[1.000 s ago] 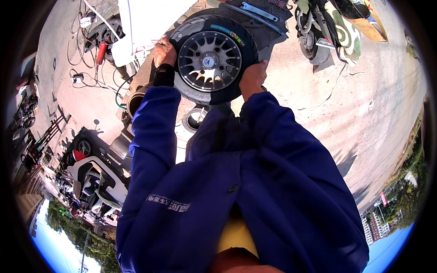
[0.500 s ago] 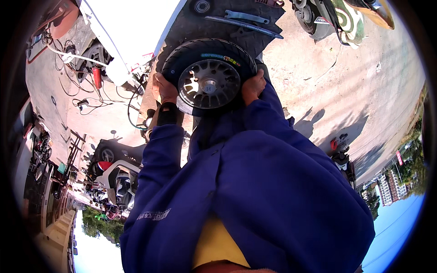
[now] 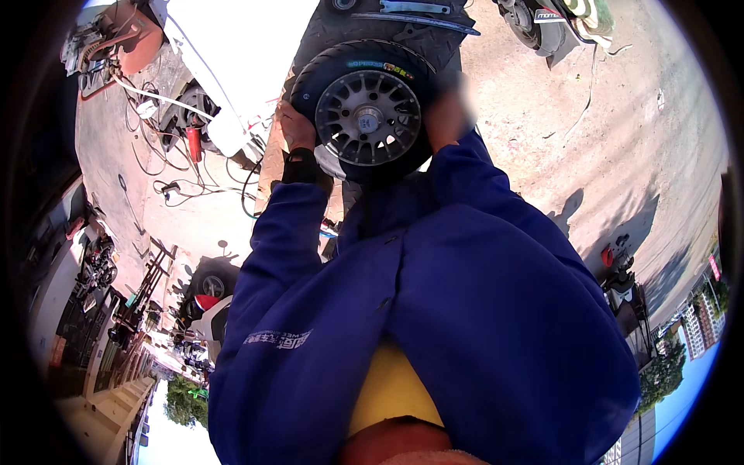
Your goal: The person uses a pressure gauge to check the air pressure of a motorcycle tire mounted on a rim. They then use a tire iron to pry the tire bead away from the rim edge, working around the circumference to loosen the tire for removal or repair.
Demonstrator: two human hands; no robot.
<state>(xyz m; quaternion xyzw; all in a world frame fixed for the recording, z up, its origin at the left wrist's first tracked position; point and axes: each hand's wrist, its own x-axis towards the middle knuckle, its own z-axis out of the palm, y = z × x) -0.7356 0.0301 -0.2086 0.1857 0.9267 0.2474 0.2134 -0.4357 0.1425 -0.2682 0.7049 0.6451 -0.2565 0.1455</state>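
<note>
A black tyre (image 3: pixel 322 77) on a silver multi-spoke rim (image 3: pixel 387 116) is held face up at the top centre, over a dark tread-plate surface (image 3: pixel 325 31). My left hand (image 3: pixel 297 124) is closed on the tyre's left side, with a black band round the wrist. My right hand (image 3: pixel 446 116) is at the tyre's right side, gripping it, its fingertips smeared. Beyond the tyre lie a flat spanner (image 3: pixel 415 7), a long metal bar (image 3: pixel 411 20) and a small round metal part (image 3: pixel 343 4).
A white panel (image 3: pixel 221 46), a red cylinder (image 3: pixel 194 143) and tangled cables (image 3: pixel 155 163) are at upper left. A scooter part (image 3: pixel 527 27) with green cloth is at upper right. Parked scooters (image 3: pixel 97 263) and a spare wheel (image 3: pixel 213 283) stand to the left, more vehicles (image 3: pixel 624 291) at right.
Over the last second the tyre and both hands have shifted slightly in view; the tyre appeared more tilted half a second ago. Both hands stay on it. The surrounding scene has moved with the head camera.
</note>
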